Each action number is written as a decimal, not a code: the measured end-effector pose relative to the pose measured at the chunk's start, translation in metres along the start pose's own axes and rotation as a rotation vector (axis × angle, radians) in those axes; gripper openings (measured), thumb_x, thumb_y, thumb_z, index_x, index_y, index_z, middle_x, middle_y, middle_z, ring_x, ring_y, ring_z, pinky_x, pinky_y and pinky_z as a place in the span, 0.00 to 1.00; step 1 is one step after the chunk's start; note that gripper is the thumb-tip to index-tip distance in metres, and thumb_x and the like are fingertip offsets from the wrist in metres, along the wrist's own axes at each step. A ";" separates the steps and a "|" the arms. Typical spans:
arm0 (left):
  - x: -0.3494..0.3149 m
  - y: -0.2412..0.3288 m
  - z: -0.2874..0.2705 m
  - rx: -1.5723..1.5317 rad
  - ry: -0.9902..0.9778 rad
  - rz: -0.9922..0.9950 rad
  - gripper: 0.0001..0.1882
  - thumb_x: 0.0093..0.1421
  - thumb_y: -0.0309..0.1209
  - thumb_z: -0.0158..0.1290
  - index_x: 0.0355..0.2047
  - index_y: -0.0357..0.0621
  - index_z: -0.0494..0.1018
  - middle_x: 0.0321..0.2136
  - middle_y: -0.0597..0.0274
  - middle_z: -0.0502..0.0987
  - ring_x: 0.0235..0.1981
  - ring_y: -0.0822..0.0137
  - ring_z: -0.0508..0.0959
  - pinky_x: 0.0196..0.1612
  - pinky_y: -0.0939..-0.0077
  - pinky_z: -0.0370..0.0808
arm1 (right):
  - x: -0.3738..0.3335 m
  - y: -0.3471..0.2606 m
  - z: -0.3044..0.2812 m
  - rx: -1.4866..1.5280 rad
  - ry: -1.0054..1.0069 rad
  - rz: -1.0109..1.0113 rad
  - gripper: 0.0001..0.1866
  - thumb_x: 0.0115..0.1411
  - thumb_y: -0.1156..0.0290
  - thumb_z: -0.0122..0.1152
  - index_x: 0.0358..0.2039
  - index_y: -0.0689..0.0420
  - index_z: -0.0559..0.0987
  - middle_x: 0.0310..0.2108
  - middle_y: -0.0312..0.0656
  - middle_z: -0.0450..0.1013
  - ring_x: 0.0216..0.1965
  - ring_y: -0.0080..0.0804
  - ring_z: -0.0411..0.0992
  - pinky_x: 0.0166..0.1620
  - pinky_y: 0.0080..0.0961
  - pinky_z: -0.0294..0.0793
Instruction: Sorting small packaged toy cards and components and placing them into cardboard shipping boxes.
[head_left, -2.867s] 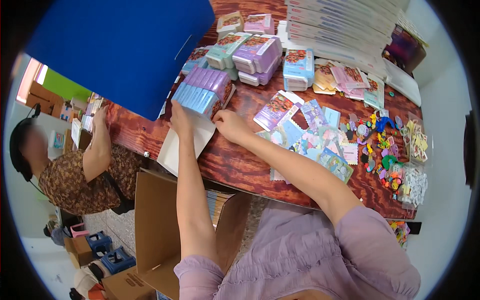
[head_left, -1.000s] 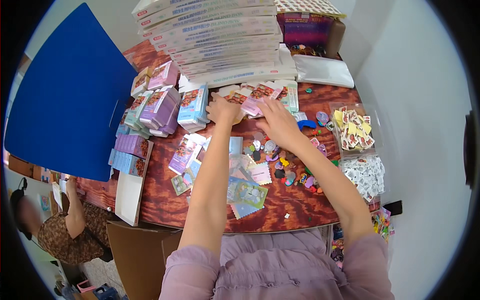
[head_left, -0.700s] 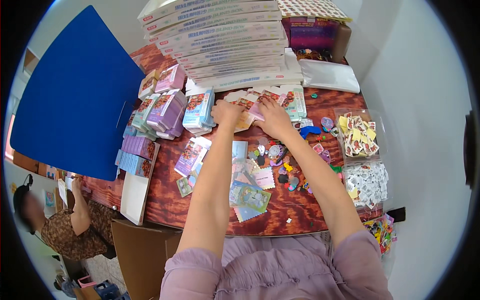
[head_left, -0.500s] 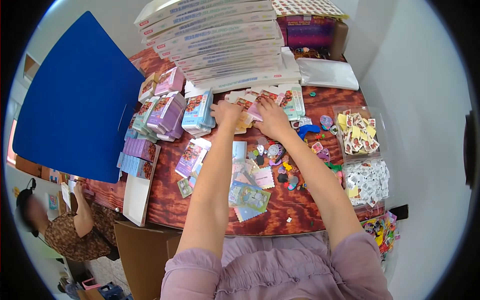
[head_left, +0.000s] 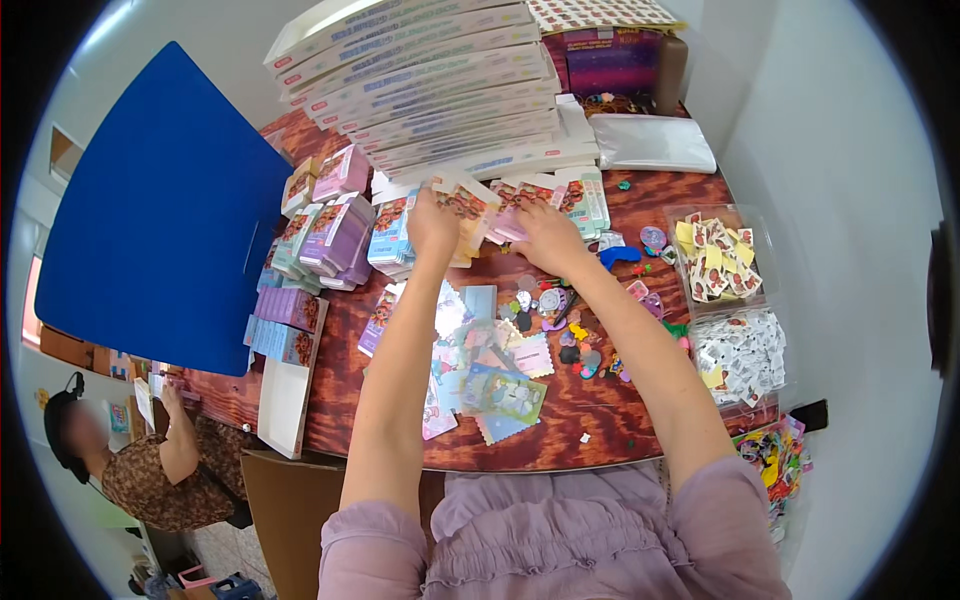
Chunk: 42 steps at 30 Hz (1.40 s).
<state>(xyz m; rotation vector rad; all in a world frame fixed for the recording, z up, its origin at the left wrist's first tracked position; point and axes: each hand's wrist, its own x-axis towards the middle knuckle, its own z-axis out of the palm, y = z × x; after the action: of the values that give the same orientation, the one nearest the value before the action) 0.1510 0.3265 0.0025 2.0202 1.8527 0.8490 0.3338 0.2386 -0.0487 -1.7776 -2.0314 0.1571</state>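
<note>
– Left hand: clamped?
– Yes, on yellow cartons, upper centre of the frame. The right hand lies apart from it on pink cartons, grip unclear.
– Why there?
– Probably to steady the pink ones beside the tilted yellow ones.

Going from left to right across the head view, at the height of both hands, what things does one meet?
Blue board, green stack, purple stack, light blue stack, left hand, yellow carton, right hand, blue piece, clear tray.
</note>
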 end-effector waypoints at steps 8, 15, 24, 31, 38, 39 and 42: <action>-0.022 -0.043 -0.056 -0.817 -0.078 -0.104 0.13 0.60 0.29 0.57 0.41 0.33 0.73 0.34 0.57 0.81 0.31 0.70 0.80 0.34 0.72 0.77 | 0.007 -0.001 -0.001 -0.031 0.065 -0.065 0.25 0.54 0.59 0.65 0.49 0.60 0.76 0.56 0.50 0.70 0.59 0.50 0.65 0.61 0.40 0.65; -0.130 -0.078 -0.088 -1.707 -0.628 -0.502 0.18 0.68 0.31 0.45 0.56 0.35 0.66 0.30 0.66 0.73 0.24 0.77 0.71 0.28 0.84 0.72 | -0.034 -0.099 -0.007 0.746 0.200 0.031 0.18 0.63 0.61 0.57 0.44 0.63 0.78 0.39 0.48 0.77 0.43 0.41 0.75 0.49 0.34 0.71; -0.225 -0.115 -0.104 -1.744 -0.466 -0.602 0.18 0.73 0.35 0.38 0.54 0.36 0.68 0.44 0.57 0.77 0.42 0.63 0.80 0.43 0.68 0.80 | -0.130 -0.221 -0.030 1.318 -0.163 0.269 0.19 0.61 0.66 0.65 0.48 0.60 0.69 0.30 0.32 0.72 0.30 0.16 0.70 0.30 0.12 0.66; -0.268 -0.134 -0.117 -1.669 -0.383 -0.685 0.17 0.72 0.34 0.39 0.53 0.37 0.69 0.40 0.58 0.78 0.38 0.65 0.80 0.39 0.71 0.80 | -0.161 -0.258 -0.014 1.535 -0.261 0.299 0.21 0.61 0.73 0.65 0.50 0.64 0.67 0.30 0.37 0.73 0.31 0.18 0.73 0.33 0.17 0.74; -0.288 -0.148 -0.130 -1.756 -0.297 -0.744 0.16 0.71 0.35 0.41 0.52 0.39 0.69 0.38 0.60 0.78 0.34 0.67 0.81 0.32 0.73 0.81 | -0.174 -0.277 -0.002 1.445 -0.293 0.264 0.24 0.59 0.67 0.68 0.49 0.65 0.69 0.31 0.41 0.75 0.32 0.22 0.74 0.35 0.20 0.74; -0.290 -0.148 -0.133 -1.755 -0.288 -0.765 0.16 0.71 0.35 0.42 0.52 0.39 0.69 0.38 0.59 0.78 0.33 0.67 0.81 0.32 0.73 0.81 | -0.175 -0.278 0.000 1.450 -0.303 0.263 0.24 0.59 0.66 0.68 0.49 0.65 0.69 0.31 0.41 0.75 0.32 0.22 0.74 0.35 0.20 0.74; -0.296 -0.156 -0.138 -1.862 -0.338 -0.678 0.16 0.71 0.34 0.42 0.51 0.38 0.70 0.38 0.57 0.79 0.34 0.66 0.81 0.32 0.72 0.82 | -0.177 -0.284 0.000 1.529 -0.335 0.284 0.24 0.60 0.66 0.67 0.50 0.66 0.69 0.31 0.40 0.75 0.33 0.21 0.73 0.36 0.20 0.74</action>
<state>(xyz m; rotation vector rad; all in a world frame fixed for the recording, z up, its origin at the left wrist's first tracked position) -0.0591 0.0356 -0.0458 0.2737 0.6300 1.1181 0.0876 0.0190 0.0103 -0.9417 -1.0399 1.6317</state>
